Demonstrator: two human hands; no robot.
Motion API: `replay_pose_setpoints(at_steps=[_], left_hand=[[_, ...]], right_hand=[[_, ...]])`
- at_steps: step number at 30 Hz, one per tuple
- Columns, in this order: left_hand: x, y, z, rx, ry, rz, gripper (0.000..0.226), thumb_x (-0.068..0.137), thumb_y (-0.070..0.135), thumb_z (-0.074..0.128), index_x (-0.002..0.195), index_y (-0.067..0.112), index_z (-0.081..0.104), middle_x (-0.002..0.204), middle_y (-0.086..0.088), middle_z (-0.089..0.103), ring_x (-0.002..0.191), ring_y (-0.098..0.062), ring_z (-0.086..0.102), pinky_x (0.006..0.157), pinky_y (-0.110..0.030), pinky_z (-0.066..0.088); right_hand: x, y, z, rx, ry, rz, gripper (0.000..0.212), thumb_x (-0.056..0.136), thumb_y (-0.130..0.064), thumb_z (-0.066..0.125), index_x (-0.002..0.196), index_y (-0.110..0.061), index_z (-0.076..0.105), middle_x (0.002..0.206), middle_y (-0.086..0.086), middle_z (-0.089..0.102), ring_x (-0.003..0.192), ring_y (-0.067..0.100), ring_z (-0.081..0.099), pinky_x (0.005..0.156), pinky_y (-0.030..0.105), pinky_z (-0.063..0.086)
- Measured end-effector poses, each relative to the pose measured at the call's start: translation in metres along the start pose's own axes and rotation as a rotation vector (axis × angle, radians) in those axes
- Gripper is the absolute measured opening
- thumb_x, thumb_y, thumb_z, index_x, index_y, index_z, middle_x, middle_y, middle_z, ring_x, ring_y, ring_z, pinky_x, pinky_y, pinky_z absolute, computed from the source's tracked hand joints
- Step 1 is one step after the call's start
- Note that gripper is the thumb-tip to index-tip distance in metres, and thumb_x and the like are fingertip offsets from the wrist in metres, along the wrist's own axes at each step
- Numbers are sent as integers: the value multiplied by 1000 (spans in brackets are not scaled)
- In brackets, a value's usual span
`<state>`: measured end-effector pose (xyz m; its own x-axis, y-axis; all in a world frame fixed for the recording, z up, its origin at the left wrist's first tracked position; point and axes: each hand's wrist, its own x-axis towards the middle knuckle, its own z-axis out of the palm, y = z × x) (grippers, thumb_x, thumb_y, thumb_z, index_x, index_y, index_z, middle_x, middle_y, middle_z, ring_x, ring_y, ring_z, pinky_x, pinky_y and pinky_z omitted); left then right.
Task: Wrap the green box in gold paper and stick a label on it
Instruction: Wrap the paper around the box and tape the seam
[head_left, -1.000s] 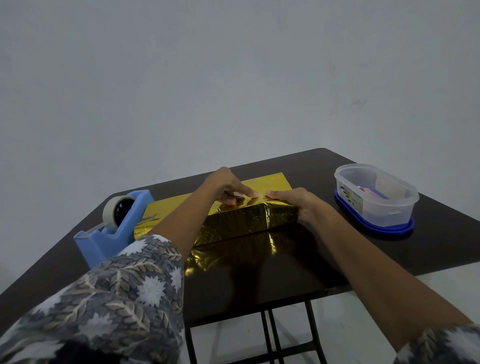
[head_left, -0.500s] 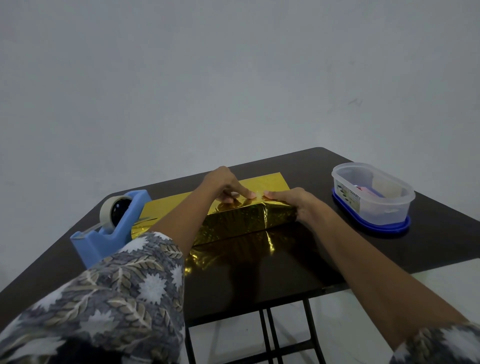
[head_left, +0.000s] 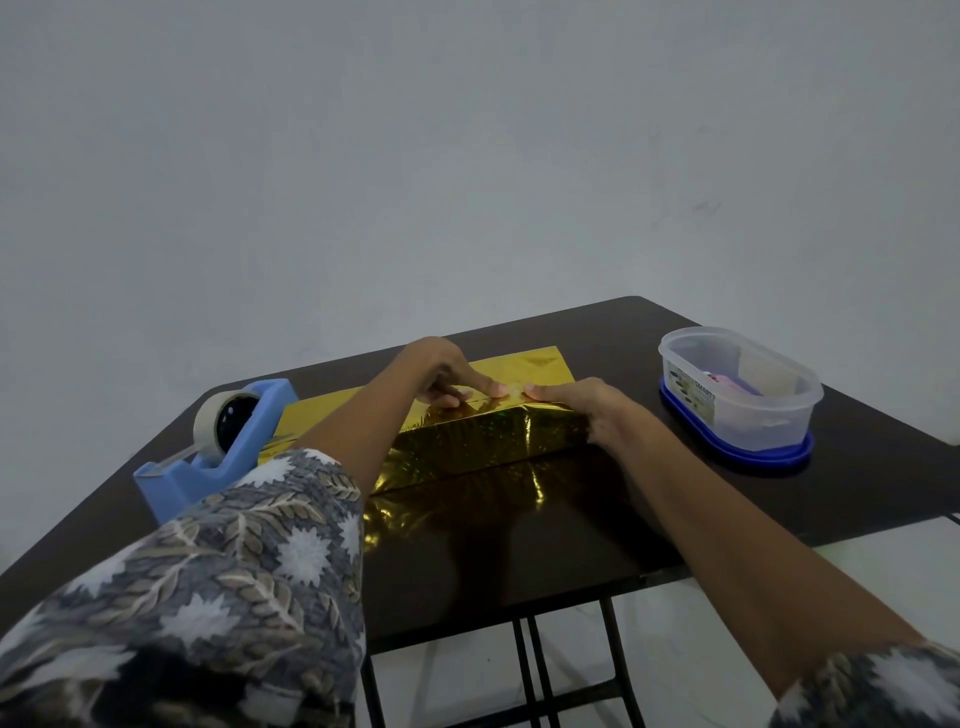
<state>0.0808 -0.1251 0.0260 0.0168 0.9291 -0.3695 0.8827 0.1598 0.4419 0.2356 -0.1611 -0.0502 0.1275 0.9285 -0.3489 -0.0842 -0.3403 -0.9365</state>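
Gold paper (head_left: 488, 441) covers the box at the middle of the table (head_left: 519, 545), so no green shows. On top, your left hand (head_left: 441, 371) seems to pinch the folded edge with curled fingers. Your right hand (head_left: 587, 410) presses flat beside it, fingertips nearly meeting. A blue tape dispenser (head_left: 218, 457) stands left, and a clear container (head_left: 737, 395) sits far right.
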Motion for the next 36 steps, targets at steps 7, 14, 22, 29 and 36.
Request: replay_pose_setpoints(at_steps=[7,14,22,29,36], left_hand=[[3,-3,-4,72,-16,-6,51,76,57,66,75,10,46,68,-1,39,55,-7,35,48,-15,30],[6,-15,-7,85,-7,-25,51,75,58,66,78,10,47,69,-1,40,56,-6,36,48,-16,30],[-6,-47,-39,225,43,-118,49,72,52,72,70,9,48,59,0,44,50,-7,40,44,-16,35],[-8,-30,-10,-12,174,163,46,77,45,71,63,9,45,58,-2,50,47,-8,42,39,-15,33],[-8,-68,-35,109,294,80,38,74,36,77,73,5,55,65,-5,59,54,-13,51,49,-21,39]], right_hand=[[0,-1,1,-33,27,-7,83,59,-32,87,125,-2,47,117,17,60,107,31,60,95,45,49],[-3,-3,1,-32,24,-4,80,60,-29,87,125,-1,48,114,17,61,103,32,62,92,46,51],[-5,-2,1,-11,16,-21,74,69,-24,82,126,1,44,116,19,59,104,32,60,92,45,52],[-7,-2,1,-33,21,-8,73,70,-25,81,127,1,44,117,17,58,107,30,58,96,43,49],[-18,-4,2,-117,57,-86,67,77,-34,75,125,0,44,116,15,58,99,25,57,92,39,48]])
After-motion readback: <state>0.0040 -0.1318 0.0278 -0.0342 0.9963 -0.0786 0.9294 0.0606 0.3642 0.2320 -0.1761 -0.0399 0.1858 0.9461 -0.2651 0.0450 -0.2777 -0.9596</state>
